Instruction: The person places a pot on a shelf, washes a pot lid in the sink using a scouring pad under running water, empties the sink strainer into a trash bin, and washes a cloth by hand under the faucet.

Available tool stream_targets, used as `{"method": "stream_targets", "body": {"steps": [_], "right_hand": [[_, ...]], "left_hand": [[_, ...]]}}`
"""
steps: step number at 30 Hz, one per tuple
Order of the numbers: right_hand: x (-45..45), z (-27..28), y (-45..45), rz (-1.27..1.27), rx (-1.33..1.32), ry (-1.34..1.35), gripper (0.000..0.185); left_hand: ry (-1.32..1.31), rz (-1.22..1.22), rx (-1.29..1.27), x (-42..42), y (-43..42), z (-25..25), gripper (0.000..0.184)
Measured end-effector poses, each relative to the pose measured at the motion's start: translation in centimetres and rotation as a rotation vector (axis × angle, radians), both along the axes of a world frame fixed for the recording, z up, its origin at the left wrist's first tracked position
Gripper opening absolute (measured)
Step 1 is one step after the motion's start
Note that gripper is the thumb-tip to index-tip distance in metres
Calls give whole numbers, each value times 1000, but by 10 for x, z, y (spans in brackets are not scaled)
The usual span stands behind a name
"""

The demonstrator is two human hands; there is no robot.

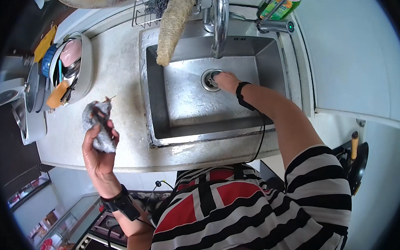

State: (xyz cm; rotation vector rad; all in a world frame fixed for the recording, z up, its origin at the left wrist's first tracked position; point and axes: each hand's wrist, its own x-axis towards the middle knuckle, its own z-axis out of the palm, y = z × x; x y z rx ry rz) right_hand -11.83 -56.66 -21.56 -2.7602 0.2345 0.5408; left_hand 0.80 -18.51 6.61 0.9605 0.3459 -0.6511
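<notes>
A kitchen: steel sink (183,99), chrome tap (220,26), white basin (88,62) (full of dishes (71,53)).

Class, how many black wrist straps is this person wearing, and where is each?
2. The first strap is just below the left hand; the second strap is just behind the right hand, which is at the sink drain.

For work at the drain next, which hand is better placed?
Probably the right: the right hand is down at the drain, while the left hand is over the counter beside the sink, holding a gray wad.
</notes>
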Motion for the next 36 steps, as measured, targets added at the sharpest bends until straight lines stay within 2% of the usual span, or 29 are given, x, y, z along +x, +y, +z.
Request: {"method": "stream_targets", "body": {"steps": [2, 4, 7, 9, 10, 12, 13, 15, 17, 18, 20, 23, 24, 26, 28, 30, 32, 33, 35, 36], "right_hand": [[0, -31, 1, 9, 42, -35, 15], [-1, -34, 3, 12, 74, -71, 13], [-3, -37, 3, 16, 113, 38, 17], [-5, -50, -5, 93, 129, -295, 20], [1, -34, -10, 97, 131, -289, 20], [18, 21, -20, -2, 161, 230, 21], [17, 22, -30, -1, 155, 235, 21], [15, 32, -56, -56, 453, -266, 19], [10, 88, -61, -238, 396, -327, 18], [9, 106, -63, -231, 393, -325, 18], [7, 137, -67, -287, 312, -557, 21], [5, 179, -67, -354, 420, -564, 25], [4, 183, -68, -352, 409, -571, 25], [5, 192, -74, -339, 307, -628, 29], [8, 195, -83, -375, 283, -626, 32], [12, 192, -86, -408, 268, -618, 36], [22, 185, -85, -623, 259, -781, 46], [30, 181, -87, -613, 253, -792, 46], [49, 173, -94, -1012, 404, -699, 48], [54, 173, -96, -1001, 403, -710, 48]], "left_hand": [[62, -28, -33, -5, -16, -7, 45], [130, -57, -113, -10, -31, -10, 40], [138, -83, -167, -6, -44, -11, 38], [88, -113, -186, 4, -47, -8, 44], [77, -102, -184, 6, -52, -2, 44], [52, -111, -234, 10, -59, 8, 44], [56, -110, -260, 10, -63, 13, 44], [55, -116, -309, 13, -70, 19, 40], [53, -113, -307, 17, -74, 19, 39], [54, -112, -297, 19, -75, 16, 38], [52, -130, -262, 21, -77, 4, 41], [158, -189, -316, 23, -83, -16, 38], [172, -191, -297, 22, -89, -23, 30], [174, -268, -327, 11, -104, -30, 25], [209, -288, -251, 3, -116, -52, 21], [236, -334, -224, -11, -130, -67, 26], [287, -433, -351, -18, -138, -88, 30], [325, -432, -354, -24, -142, -94, 34], [429, -427, -382, -34, -149, -105, 42], [437, -434, -432, -40, -151, -108, 40]]}}
